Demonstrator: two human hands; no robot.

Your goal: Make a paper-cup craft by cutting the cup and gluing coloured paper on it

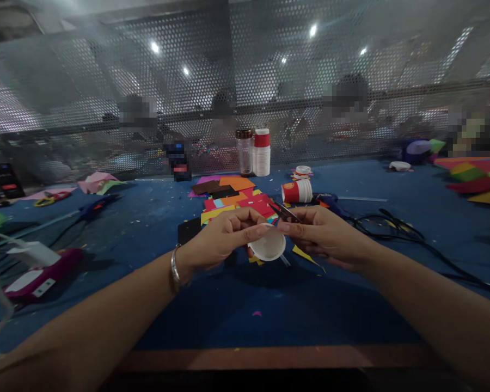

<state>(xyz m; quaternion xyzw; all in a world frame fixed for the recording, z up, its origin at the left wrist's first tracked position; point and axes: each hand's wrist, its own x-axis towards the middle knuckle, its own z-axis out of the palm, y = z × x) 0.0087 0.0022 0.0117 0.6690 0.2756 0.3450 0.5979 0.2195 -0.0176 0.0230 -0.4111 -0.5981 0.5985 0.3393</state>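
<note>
Your left hand [224, 235] pinches the rim of a white cup [270, 246], its mouth tilted toward you, above the blue table [212, 318]. Your right hand [326, 234] grips dark scissors [286, 213], thumb at the cup's edge. Just beyond lie coloured papers [237, 183], with tipped red-and-white cups [297, 191] beside them and an upright cup stack [262, 156] behind.

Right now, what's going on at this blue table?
A person's left hand is holding a white cup with its open end facing us. Their right hand holds what look like dark scissors by the cup's rim. Just behind lie coloured papers and a red-and-white cup stack on its side. Farther back, a taller stack stands upright.
</note>
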